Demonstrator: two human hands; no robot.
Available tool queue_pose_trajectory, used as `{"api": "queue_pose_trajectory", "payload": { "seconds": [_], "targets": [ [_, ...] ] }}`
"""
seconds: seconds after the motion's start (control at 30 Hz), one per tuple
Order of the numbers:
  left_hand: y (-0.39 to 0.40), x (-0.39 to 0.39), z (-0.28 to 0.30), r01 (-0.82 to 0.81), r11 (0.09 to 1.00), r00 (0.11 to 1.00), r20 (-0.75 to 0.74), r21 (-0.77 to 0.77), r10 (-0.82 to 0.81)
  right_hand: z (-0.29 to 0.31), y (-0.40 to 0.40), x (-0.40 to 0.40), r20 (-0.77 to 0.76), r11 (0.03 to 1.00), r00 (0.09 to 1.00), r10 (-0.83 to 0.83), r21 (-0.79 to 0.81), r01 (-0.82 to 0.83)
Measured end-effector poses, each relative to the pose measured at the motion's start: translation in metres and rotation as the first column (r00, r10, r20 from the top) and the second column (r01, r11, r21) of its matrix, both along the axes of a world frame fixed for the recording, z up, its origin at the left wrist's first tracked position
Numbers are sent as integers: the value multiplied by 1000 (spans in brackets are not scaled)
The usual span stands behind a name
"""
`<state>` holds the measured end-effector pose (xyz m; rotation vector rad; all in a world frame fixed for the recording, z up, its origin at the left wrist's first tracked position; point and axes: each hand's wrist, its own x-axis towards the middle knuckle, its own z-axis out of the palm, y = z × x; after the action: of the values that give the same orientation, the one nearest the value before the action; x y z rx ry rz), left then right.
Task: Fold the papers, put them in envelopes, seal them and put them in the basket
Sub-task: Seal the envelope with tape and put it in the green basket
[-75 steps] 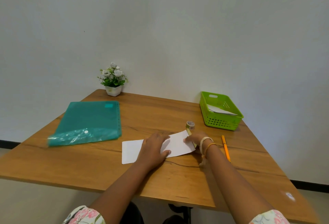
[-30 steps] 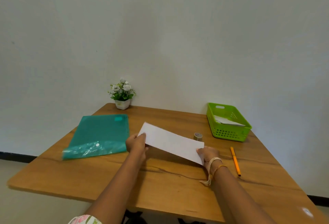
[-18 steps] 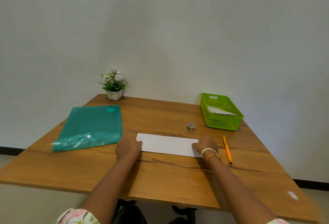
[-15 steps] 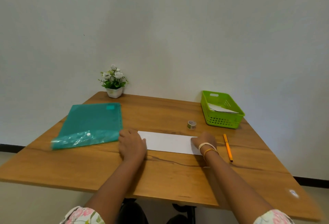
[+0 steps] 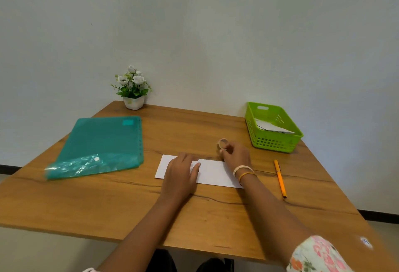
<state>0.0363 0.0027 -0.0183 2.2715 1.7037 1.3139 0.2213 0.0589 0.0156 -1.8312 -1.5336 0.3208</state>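
Inside green basket [image 5: 272,142]: white folded envelopes [image 5: 272,127], leaning on wall

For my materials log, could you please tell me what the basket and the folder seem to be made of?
The green basket: likely moulded plastic, given its grid of holes and even bright colour. The teal folder: apparently thin translucent plastic, its glossy flap crinkling and reflecting light.

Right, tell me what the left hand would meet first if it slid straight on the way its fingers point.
The left hand lies flat on the white envelope, fingers pointing away toward the wall. Straight ahead lies bare table, so the way looks free up to the table's far edge; depth is hard to judge.
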Motion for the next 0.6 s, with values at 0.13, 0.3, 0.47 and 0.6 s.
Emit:
{"api": "queue_pose_trajectory", "payload": {
  "seconds": [0.13,0.3,0.47,0.6],
  "targets": [
    [7,-1,7,96,995,987,124,24,-98,-9,-20,-29,-214,957,939,268,174,-234],
    [23,4,17,191,974,901,414,-120,-126,-12,-18,-35,-319,920,872,371,251,-300],
    [38,2,14,225,964,832,543,-142,-114,-17,-14,-37,-388,892,810,439,298,-340],
    [41,-1,10,228,967,820,557,-110,-130,-19,-14,-34,-229,878,886,404,368,-305]
  ]
}}
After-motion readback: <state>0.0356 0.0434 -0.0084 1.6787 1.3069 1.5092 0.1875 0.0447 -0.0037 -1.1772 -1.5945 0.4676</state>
